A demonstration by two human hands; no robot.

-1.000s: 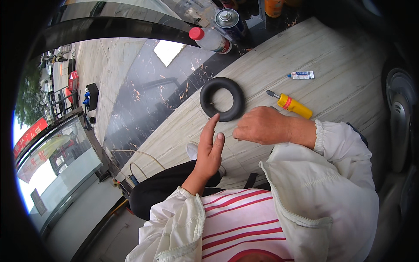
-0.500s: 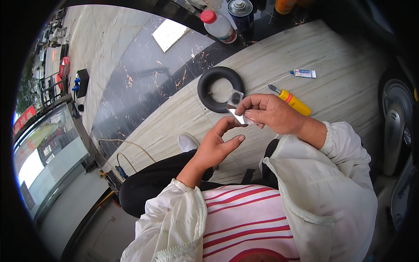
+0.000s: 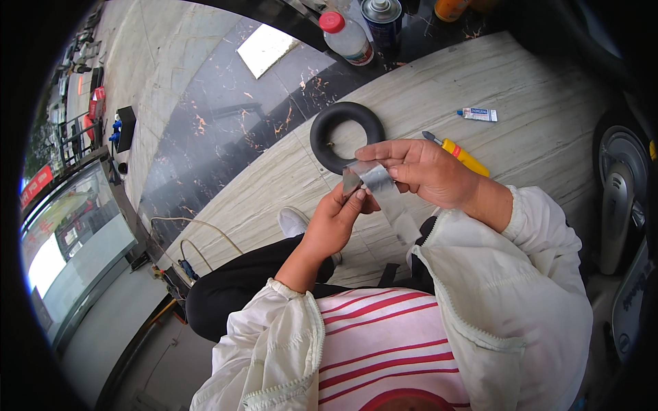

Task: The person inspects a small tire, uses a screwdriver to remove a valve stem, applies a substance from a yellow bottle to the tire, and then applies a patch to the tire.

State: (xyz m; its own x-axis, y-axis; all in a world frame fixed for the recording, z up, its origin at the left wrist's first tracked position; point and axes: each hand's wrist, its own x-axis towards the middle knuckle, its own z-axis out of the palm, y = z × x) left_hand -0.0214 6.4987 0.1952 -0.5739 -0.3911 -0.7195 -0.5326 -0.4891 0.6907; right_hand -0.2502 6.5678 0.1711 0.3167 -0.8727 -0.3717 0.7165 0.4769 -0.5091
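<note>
Both hands are raised in front of the person's chest, meeting over the pale floor. Coming up from the lower left, the left hand (image 3: 336, 222) has its wrist bent and its fingertips pinched on the near end of a shiny silver strip (image 3: 384, 192), thumb and forefinger closed on it. From the right, the right hand (image 3: 421, 171) reaches across, knuckles upward and fingers curled, gripping the same strip at its upper end, so the strip runs between the two hands and a loose tail hangs down toward the white jacket sleeve (image 3: 500, 274). That forearm is bare from the wrist to the pushed-back cuff.

Just beyond the hands a black rubber tube ring (image 3: 347, 133) lies flat on the floor, partly hidden by the right hand's fingers. A yellow-handled tool (image 3: 460, 156) lies near the right wrist, and a small glue tube (image 3: 478, 114) rests farther out, well apart from the hands. At the far edge stand a clear bottle with a red cap (image 3: 346, 35) and a metal can (image 3: 382, 19), side by side on the dark stone. A light shoe (image 3: 296, 220) shows below the left hand.
</note>
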